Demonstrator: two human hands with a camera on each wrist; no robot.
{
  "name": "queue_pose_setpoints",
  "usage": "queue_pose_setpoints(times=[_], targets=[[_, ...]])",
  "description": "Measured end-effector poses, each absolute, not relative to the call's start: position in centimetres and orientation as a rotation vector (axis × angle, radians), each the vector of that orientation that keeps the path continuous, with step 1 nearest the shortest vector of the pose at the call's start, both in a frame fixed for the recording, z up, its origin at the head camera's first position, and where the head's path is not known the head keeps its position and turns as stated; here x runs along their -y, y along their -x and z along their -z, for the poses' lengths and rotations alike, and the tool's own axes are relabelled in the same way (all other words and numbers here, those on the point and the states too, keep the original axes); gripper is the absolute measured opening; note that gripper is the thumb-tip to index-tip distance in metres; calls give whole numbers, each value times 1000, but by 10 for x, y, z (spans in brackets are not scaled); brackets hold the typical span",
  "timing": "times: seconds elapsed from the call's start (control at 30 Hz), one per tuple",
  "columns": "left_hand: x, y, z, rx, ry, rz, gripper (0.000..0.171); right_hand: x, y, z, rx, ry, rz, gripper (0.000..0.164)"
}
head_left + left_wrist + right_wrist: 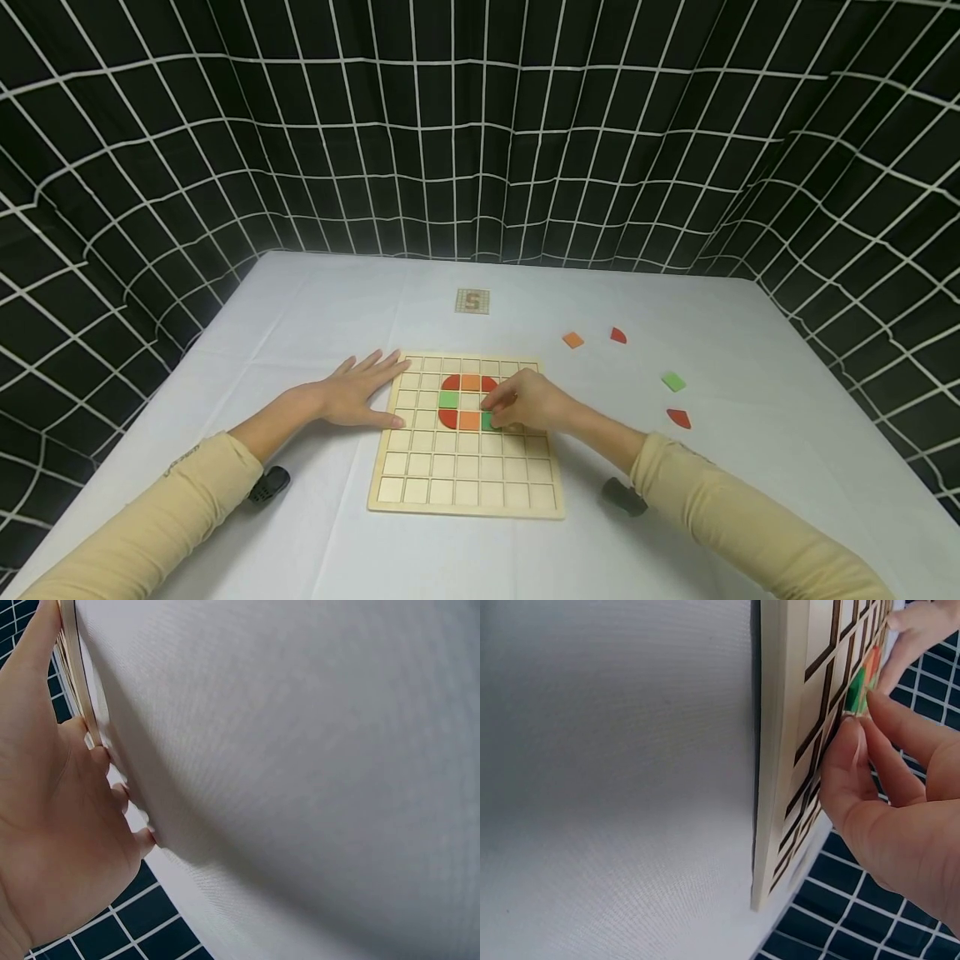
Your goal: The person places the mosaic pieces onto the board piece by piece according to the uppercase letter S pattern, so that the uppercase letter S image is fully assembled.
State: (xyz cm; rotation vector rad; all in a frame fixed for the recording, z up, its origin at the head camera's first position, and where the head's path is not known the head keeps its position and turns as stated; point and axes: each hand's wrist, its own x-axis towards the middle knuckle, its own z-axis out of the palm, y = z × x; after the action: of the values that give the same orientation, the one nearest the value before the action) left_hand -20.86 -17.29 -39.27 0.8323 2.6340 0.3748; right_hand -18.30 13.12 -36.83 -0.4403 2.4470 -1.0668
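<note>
A light wooden grid board [453, 492] lies on the white table. Red rounded-corner tiles, orange square tiles [470, 382] and a light green square tile [448, 400] sit in its upper-middle cells. My right hand [528, 402] reaches over the board, thumb and index finger pinching a dark green tile [855, 691] at a cell beside the lower orange square. The fingers hide part of that tile. At the board's left edge my left hand [356, 393] rests with fingers spread, its thumb and fingertips on the rim.
Behind the board lies a small card [472, 301] with an S pattern. To the right are loose tiles: an orange square [573, 339], a green square [673, 382] and two red rounded pieces [678, 417]. Black grid-lined curtains [480, 125] surround the table.
</note>
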Motion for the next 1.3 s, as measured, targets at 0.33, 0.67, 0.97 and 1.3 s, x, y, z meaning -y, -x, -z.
queue_pose_setpoints(times=[0.33,0.67,0.97,1.3], targets=[[173,209,394,-2637,-837,-369,101,-132,183,371,-2473,451,1083,19],[174,211,396,-2637,-832,-361,101,-146,191,370,-2364,285,1308,21],[173,210,396,-2639,-828,-349,102,-170,201,370,-2139,123,1591,37],[172,209,393,-2636,-820,-352,101,-198,205,359,-1929,53,1810,47]])
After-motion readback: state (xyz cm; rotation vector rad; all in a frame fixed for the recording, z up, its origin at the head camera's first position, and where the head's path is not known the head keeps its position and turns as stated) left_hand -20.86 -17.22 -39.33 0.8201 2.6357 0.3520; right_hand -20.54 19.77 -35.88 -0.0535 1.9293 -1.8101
